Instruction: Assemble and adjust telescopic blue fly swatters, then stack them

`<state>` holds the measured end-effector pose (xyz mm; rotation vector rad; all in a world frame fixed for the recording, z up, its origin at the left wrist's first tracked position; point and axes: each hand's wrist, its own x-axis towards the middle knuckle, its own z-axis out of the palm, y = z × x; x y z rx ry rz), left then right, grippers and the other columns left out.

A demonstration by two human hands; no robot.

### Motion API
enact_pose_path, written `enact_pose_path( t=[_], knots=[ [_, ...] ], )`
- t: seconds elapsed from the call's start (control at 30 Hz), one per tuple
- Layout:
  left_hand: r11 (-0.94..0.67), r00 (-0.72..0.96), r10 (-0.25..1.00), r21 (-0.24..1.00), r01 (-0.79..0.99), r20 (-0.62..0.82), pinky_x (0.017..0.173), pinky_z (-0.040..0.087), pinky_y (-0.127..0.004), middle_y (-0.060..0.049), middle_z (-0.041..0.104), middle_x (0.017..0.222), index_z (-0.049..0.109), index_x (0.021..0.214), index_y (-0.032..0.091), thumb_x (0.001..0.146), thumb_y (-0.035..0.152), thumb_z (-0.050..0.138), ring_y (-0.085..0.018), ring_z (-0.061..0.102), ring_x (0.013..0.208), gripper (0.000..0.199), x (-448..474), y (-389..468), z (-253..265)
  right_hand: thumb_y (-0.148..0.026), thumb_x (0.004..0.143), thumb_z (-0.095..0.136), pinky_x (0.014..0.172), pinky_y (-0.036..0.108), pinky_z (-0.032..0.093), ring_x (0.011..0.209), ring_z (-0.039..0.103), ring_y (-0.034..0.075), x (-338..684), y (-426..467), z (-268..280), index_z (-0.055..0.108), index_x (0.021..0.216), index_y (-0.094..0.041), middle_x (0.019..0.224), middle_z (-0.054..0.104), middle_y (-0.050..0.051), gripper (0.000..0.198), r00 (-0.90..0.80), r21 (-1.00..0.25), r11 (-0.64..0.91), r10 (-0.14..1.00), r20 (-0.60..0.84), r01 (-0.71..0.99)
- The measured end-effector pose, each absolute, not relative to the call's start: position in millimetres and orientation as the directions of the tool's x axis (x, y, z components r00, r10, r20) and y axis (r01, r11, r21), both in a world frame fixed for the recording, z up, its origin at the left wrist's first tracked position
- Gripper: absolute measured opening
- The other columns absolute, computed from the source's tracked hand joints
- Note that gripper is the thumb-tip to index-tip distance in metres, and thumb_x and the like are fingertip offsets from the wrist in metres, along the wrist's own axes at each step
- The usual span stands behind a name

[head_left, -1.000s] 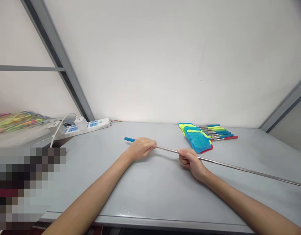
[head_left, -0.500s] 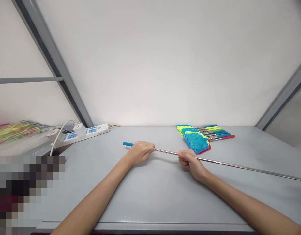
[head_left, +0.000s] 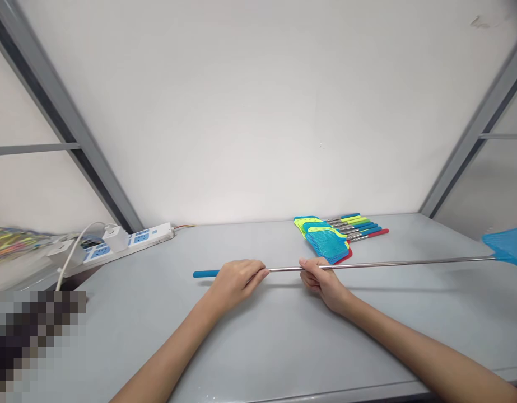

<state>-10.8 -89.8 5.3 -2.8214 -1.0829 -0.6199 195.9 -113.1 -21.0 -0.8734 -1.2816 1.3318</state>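
A telescopic fly swatter point(head_left: 378, 263) stretches across the view, its metal rod drawn out long. Its blue grip end pokes out to the left, and its blue mesh head is at the right edge, partly cut off. My left hand point(head_left: 237, 282) is closed around the rod where it meets the blue grip. Farther right along the rod, my right hand point(head_left: 325, 282) is closed on it, thumb on top. The rod is held just above the grey table, casting a thin shadow.
Several folded fly swatters point(head_left: 327, 246) with blue, yellow and red parts lie piled at the back of the table point(head_left: 250, 347). A white power strip point(head_left: 134, 242) with plugged-in adapters stands at the left. Colourful items point(head_left: 18, 240) lie at the far left.
The swatter has swung from slanting down on the right to nearly level, its blue head coming into view. Both hands keep their hold. The camera view has turned slightly to the right.
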Motion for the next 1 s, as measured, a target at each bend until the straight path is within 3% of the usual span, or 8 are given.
enact_pose_path(
  t=[0.27,0.43,0.53,0.77,1.0],
  knots=[
    [-0.76,0.674,0.628,0.12,0.639,0.389,0.055,0.034,-0.022,0.002,0.056,0.069,0.048,0.083,0.019,0.088,0.032,0.028,-0.01,0.05,0.061,0.024,3.9,-101.1,-1.7,-0.04,0.076,0.049,0.038,0.023,0.012,0.036,0.018,0.005,193.9,-113.1,-19.8,0.027,0.048,-0.018,0.042,0.022,-0.008,0.041,-0.226,-0.985,0.064,0.969,0.099,-0.16],
    [-0.727,0.61,0.654,0.147,0.671,0.448,0.053,0.033,-0.022,0.002,0.057,0.07,0.049,0.083,0.02,0.087,0.032,0.03,-0.011,0.051,0.06,0.022,12.1,-111.6,-3.2,-0.04,0.076,0.05,0.038,0.021,0.012,0.038,0.017,0.004,190.9,-116.0,-15.4,0.029,0.055,-0.018,0.043,0.022,-0.009,0.037,-0.378,-0.958,-0.096,0.926,0.014,-0.269],
    [-0.725,0.617,0.658,0.144,0.673,0.431,0.053,0.032,-0.022,0.001,0.056,0.067,0.049,0.079,0.02,0.087,0.031,0.029,-0.011,0.05,0.059,0.024,16.7,-116.4,-5.1,-0.039,0.077,0.049,0.038,0.021,0.013,0.039,0.019,0.004,188.2,-118.3,-16.7,0.034,0.056,-0.017,0.045,0.025,-0.008,0.034,-0.468,-0.957,-0.153,0.884,-0.021,-0.245],
    [-0.727,0.636,0.673,0.183,0.661,0.378,0.054,0.032,-0.023,0.002,0.055,0.065,0.049,0.077,0.019,0.088,0.03,0.028,-0.011,0.048,0.059,0.026,19.4,-118.8,-8.0,-0.038,0.081,0.043,0.038,0.021,0.016,0.038,0.024,0.005,186.0,-118.2,-21.5,0.037,0.054,-0.016,0.043,0.03,-0.006,0.035,-0.536,-0.979,-0.138,0.843,-0.035,-0.153],
    [-0.713,0.63,0.7,0.268,0.648,0.337,0.058,0.034,-0.022,0.002,0.055,0.068,0.052,0.08,0.02,0.088,0.031,0.027,-0.011,0.05,0.063,0.028,18.8,-115.6,-5.4,-0.034,0.082,0.039,0.039,0.022,0.02,0.038,0.03,0.006,186.7,-116.0,-24.0,0.038,0.052,-0.015,0.043,0.036,-0.004,0.035,-0.548,-0.971,-0.152,0.836,-0.026,-0.185]
  ],
)
